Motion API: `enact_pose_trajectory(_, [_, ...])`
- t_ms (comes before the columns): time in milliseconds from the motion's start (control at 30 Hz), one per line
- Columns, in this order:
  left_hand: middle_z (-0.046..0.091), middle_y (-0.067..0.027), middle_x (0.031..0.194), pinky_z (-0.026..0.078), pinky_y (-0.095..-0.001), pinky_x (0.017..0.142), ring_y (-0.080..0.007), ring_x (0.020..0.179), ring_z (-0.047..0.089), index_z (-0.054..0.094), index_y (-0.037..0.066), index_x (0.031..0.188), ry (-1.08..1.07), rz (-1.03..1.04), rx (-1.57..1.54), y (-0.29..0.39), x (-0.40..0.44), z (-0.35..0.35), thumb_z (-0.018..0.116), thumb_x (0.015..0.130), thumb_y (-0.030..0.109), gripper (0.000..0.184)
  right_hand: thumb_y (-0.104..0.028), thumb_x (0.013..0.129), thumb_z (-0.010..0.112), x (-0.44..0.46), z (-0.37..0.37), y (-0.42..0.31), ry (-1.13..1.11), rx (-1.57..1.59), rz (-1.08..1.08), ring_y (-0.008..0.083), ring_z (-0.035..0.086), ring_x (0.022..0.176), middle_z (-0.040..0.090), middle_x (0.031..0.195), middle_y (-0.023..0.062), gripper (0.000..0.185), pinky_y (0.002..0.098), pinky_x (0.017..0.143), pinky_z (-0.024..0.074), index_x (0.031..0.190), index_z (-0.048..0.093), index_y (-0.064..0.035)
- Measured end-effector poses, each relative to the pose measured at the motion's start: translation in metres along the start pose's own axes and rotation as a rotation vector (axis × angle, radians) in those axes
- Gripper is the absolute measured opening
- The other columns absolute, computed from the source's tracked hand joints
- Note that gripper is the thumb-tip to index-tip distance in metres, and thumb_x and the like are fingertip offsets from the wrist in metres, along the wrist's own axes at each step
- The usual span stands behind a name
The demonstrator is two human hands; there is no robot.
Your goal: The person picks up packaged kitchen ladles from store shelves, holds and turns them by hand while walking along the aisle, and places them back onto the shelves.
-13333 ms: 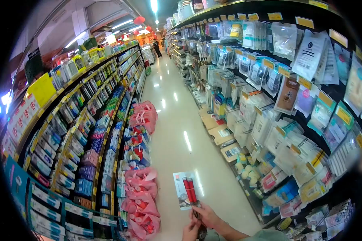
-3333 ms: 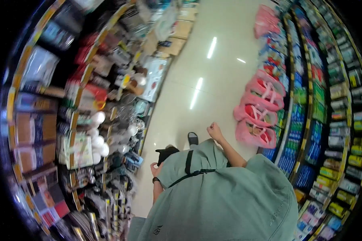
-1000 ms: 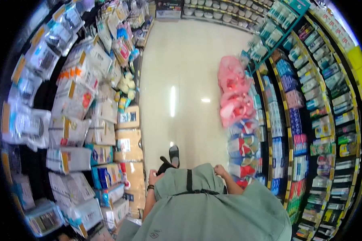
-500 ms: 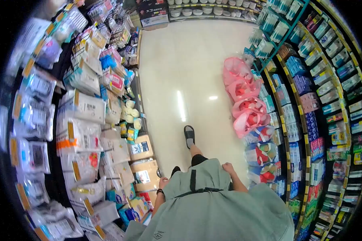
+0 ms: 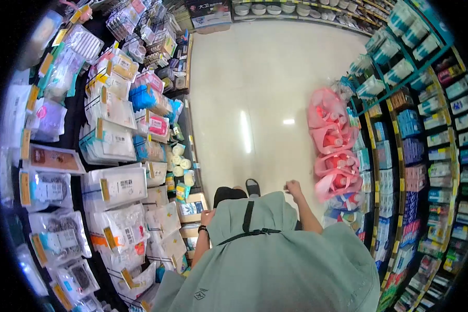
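Note:
My right hand [image 5: 293,188] swings out ahead of my body on the right, its fingers loosely curled with nothing visible in them. Close to my left side is my left hand [image 5: 207,216], partly covered by my green shirt [image 5: 265,260]; its fingers are too hidden to tell their shape. A dark band [image 5: 203,228] circles the left wrist. Neither hand touches any goods. Nearest my left hand is a brown carton [image 5: 193,204] on the low shelf. Pink bags holding red bottles [image 5: 338,179] stand on the floor to the right of my right hand.
A pale tiled floor [image 5: 244,93] runs ahead between shelves. Packaged goods [image 5: 117,184] hang in rows on the left. Boxed items [image 5: 385,156] fill the right shelves, with a teal rack [image 5: 395,83] projecting above. White bowls [image 5: 274,10] line the far shelf.
I have moved forward along the aisle; the side shelves and pink bags have shifted down in view. My right hand has swung forward. The other leg now leads.

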State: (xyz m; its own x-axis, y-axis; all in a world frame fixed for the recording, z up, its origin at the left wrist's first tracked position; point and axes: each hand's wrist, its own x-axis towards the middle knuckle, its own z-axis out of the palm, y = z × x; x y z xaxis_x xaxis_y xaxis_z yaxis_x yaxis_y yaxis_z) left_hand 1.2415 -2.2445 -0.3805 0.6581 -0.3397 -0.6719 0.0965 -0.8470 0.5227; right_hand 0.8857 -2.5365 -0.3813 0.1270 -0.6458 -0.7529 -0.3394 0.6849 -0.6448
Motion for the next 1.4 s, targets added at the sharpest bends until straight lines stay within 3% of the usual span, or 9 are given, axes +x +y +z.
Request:
enact_pose_trajectory(167, [0.064,-0.0139,0.090,0.049,-0.0325,0.078,-0.0212,0.085,0.061,0.058,-0.002,0.097,-0.148,-0.071,-0.017,0.052,0.069,0.003,0.077,0.071,0.049,0.061,-0.020,0.090,0.052,0.057,0.050,-0.122,-0.129,-0.076,-0.175,0.0171,0.063,0.076,0.064,0.081,0.0088,0.018,0.0326,0.067,0.0518,0.085,0.055,-0.0034])
enact_pose_trajectory(400, [0.064,-0.0168,0.091,0.048,-0.0368,0.081,-0.0262,0.088,0.062,0.057,0.000,0.094,-0.063,0.002,0.014,0.174,0.181,0.011,0.074,0.074,0.050,0.056,-0.024,0.087,0.057,0.168,0.087,-0.200,-0.180,-0.319,-0.112,0.0178,0.062,0.069,0.063,0.074,0.0093,0.024,0.0329,0.061,0.0506,0.081,0.057,-0.0006])
enact_pose_trajectory(467, [0.063,-0.0182,0.095,0.048,-0.0377,0.082,-0.0282,0.092,0.061,0.056,0.001,0.098,-0.193,-0.069,0.001,0.243,0.186,-0.014,0.074,0.073,0.052,0.060,-0.025,0.085,0.059,0.190,0.080,-0.221,-0.089,-0.560,-0.139,0.0186,0.059,0.064,0.061,0.071,0.0082,0.026,0.0344,0.060,0.0510,0.082,0.059,0.0013])
enact_pose_trajectory(600, [0.064,-0.0175,0.095,0.049,-0.0373,0.080,-0.0282,0.090,0.062,0.054,-0.001,0.101,-0.177,-0.066,0.032,0.323,0.241,-0.033,0.073,0.071,0.057,0.068,-0.024,0.083,0.061,0.228,0.080,-0.292,-0.099,-0.386,0.100,0.0211,0.058,0.070,0.060,0.076,0.0103,0.027,0.0389,0.059,0.0513,0.085,0.060,0.0027])
enact_pose_trajectory(867, [0.064,-0.0199,0.102,0.049,-0.0376,0.085,-0.0288,0.097,0.061,0.046,-0.007,0.119,-0.401,-0.039,0.161,0.360,0.382,-0.017,0.070,0.071,0.063,0.088,-0.023,0.086,0.056,0.320,0.133,-0.457,-0.013,-0.136,-0.069,0.0213,0.060,0.074,0.062,0.081,0.0104,0.025,0.0372,0.066,0.0511,0.090,0.057,0.0009])
enact_pose_trajectory(933, [0.063,-0.0216,0.108,0.049,-0.0384,0.087,-0.0310,0.101,0.061,0.045,-0.007,0.125,-0.339,-0.139,0.050,0.416,0.371,-0.030,0.068,0.074,0.064,0.090,-0.023,0.086,0.056,0.341,0.146,-0.490,-0.036,-0.069,-0.084,0.0209,0.060,0.074,0.062,0.080,0.0092,0.024,0.0369,0.064,0.0506,0.090,0.057,0.0004])
enact_pose_trajectory(1033, [0.063,-0.0236,0.113,0.048,-0.0398,0.090,-0.0337,0.105,0.061,0.052,-0.001,0.124,-0.229,-0.021,0.241,0.477,0.402,-0.037,0.068,0.075,0.061,0.080,-0.022,0.086,0.056,0.371,0.167,-0.549,-0.035,-0.050,-0.170,0.0188,0.059,0.071,0.061,0.074,0.0091,0.022,0.0357,0.062,0.0487,0.083,0.057,-0.0002])
enact_pose_trajectory(1167, [0.065,-0.0210,0.108,0.049,-0.0393,0.088,-0.0295,0.102,0.063,0.058,0.004,0.119,-0.075,0.225,0.200,0.602,0.455,-0.047,0.069,0.079,0.046,0.059,-0.023,0.088,0.057,0.419,0.194,-0.643,0.064,-0.440,-0.412,0.0173,0.056,0.069,0.060,0.069,0.0107,0.027,0.0346,0.062,0.0464,0.074,0.055,0.0009])
enact_pose_trajectory(1400, [0.066,-0.0159,0.108,0.051,-0.0336,0.084,-0.0252,0.100,0.064,0.056,0.002,0.120,-0.186,0.631,-0.087,0.926,0.514,-0.068,0.063,0.087,0.015,0.036,-0.024,0.089,0.059,0.483,0.253,-0.860,-0.140,-0.254,-0.556,0.0148,0.055,0.071,0.060,0.073,0.0074,0.029,0.0303,0.067,0.0454,0.075,0.055,0.0018])
